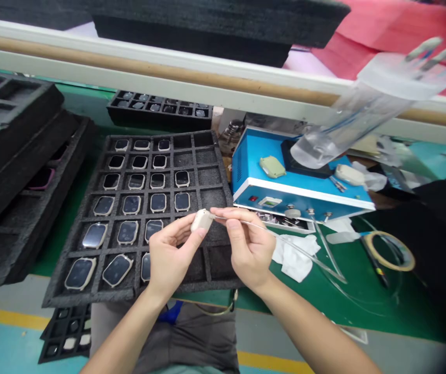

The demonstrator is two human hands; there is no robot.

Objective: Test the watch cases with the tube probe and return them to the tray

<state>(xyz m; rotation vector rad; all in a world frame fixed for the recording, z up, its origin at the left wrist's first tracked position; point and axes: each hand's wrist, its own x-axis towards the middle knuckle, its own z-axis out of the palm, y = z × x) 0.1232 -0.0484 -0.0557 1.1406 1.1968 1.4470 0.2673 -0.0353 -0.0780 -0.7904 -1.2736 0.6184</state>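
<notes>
My left hand [174,252] is closed round a small cream watch case [202,221], held above the foam tray. Pinched in the fingers of my right hand [251,246] is the end of a thin clear tube [304,254]. Its tip is close to the upper right side of the case; whether it touches cannot be made out. Under both hands lies a black foam tray [170,157] of square compartments. Square watches with dark screens [131,205] fill many of its left and middle compartments.
A blue machine [242,156] stands right of the tray, bearing a light green case [272,167] and a clear cylinder [336,130]. White tissue [297,257] and a roll of yellowish tape [410,254] lie on the green table. Black foam trays [16,150] are stacked at left.
</notes>
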